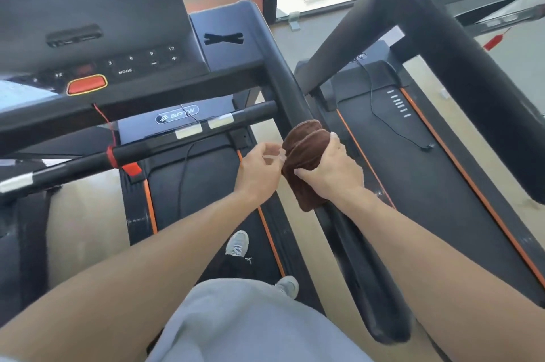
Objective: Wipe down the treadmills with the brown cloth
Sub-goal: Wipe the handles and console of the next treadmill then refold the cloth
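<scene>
The brown cloth (305,152) is wrapped over the right handrail (283,81) of the treadmill I stand on. My right hand (330,170) grips the cloth around the rail, fingers curled under it. My left hand (259,173) sits just left of the cloth and pinches a thin pale strip (275,156) that sticks out beside it. The treadmill's console (118,63) with its red stop button (87,84) is at upper left. A second treadmill (413,155) runs along the right.
A black crossbar (177,143) with white tape and a red safety cord (113,155) spans in front of me. The neighbouring treadmill's thick black handrail (460,72) slants across the upper right. My shoes (237,243) stand on the belt. A black cable (389,122) lies on the second deck.
</scene>
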Action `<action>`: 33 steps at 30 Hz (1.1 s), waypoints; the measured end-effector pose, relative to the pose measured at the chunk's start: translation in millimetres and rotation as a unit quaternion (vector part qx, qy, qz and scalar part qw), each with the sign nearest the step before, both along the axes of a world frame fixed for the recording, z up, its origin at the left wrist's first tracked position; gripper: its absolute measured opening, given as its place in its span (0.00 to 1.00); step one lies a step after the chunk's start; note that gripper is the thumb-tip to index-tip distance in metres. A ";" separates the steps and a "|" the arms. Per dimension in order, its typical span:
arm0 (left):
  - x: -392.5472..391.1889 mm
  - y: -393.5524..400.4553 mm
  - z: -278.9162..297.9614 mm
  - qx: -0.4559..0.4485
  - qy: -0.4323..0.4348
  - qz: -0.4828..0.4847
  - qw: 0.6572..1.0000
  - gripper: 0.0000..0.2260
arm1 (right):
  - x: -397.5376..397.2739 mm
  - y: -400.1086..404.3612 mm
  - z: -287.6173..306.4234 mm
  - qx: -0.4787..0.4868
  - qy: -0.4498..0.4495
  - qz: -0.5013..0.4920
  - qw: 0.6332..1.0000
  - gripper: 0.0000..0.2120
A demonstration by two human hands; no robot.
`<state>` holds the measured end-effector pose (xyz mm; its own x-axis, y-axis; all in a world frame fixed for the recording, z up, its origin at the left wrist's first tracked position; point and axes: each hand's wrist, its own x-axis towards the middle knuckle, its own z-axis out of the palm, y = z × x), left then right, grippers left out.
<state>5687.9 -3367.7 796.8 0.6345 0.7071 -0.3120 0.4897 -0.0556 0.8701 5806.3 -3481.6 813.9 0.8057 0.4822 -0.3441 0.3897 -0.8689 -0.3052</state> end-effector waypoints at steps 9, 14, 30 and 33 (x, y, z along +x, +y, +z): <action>57.7 91.9 20.3 0.210 -0.081 0.002 0.974 0.14 | 42.0 81.7 -5.9 0.107 -0.010 -0.055 0.993 0.34; 104.6 176.0 32.0 0.294 -0.043 -0.055 0.953 0.15 | 68.7 156.8 -6.8 0.103 -0.033 -0.090 0.990 0.34; 169.7 254.6 -0.7 0.331 0.059 0.033 0.941 0.37 | 179.0 368.3 -3.5 0.110 -0.022 -0.057 0.992 0.32; 174.1 256.8 -8.6 0.364 0.121 0.003 0.924 0.41 | 193.7 392.7 -2.5 0.095 -0.017 -0.054 0.994 0.33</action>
<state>5862.0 -3111.0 788.2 0.6045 0.7883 0.1145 0.6667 -0.5793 0.4690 6000.0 -3088.9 811.4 0.8663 0.4455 -0.2259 0.3100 -0.8341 -0.4562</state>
